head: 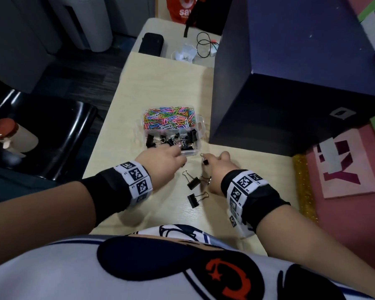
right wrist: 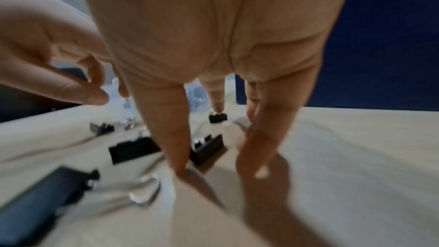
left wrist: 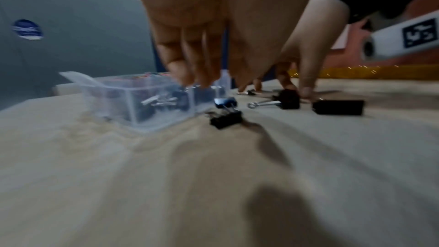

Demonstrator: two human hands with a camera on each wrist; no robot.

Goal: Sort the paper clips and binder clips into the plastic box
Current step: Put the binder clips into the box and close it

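Your left hand (head: 160, 163), fingers loose, holds nothing above the plastic box (head: 198, 135); your right hand (head: 218, 173), beside it, grip unclear over binder clips (head: 193, 182)

We look steeply down from head height onto the pale wooden bench (head: 160, 87). Our left-wrist camera skims low over it toward the clear plastic compartment box (left wrist: 142, 99), close by. Our right-wrist camera, equally low, faces that box (right wrist: 197, 93) past the fingers (right wrist: 166, 129); all three views share it.
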